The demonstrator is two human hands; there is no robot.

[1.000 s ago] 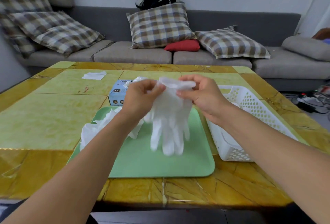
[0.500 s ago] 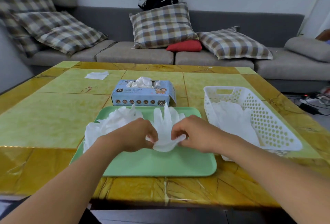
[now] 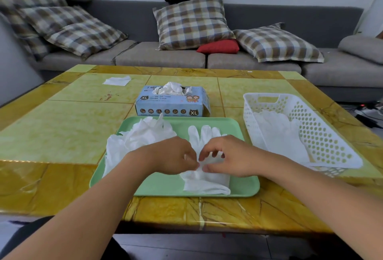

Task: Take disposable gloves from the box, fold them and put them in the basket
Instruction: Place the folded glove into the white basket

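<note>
Glove of thin white plastic (image 3: pixel 204 179) lies flat on the pale green rectangular tray (image 3: pixel 244 185), fingers pointing away. Left hand (image 3: pixel 174 156) and right hand (image 3: pixel 226 157) each appear to pinch its middle with curled fingertips. Crumpled white gloves (image 3: pixel 136 141) sit left; blue cardboard glove box (image 3: pixel 172 104) behind; white perforated plastic basket (image 3: pixel 323 135) right, holding gloves.

2 bare forearms are showing from the lower corners, no sleeves, watch, rings or bands showing on either. The bare left hand (image 3: pixel 176 156) and the bare right hand (image 3: pixel 226 156) are wearing no gloves. A dark garment (image 3: pixel 24 237), black fabric, is showing at the lower left over the lap.
</note>
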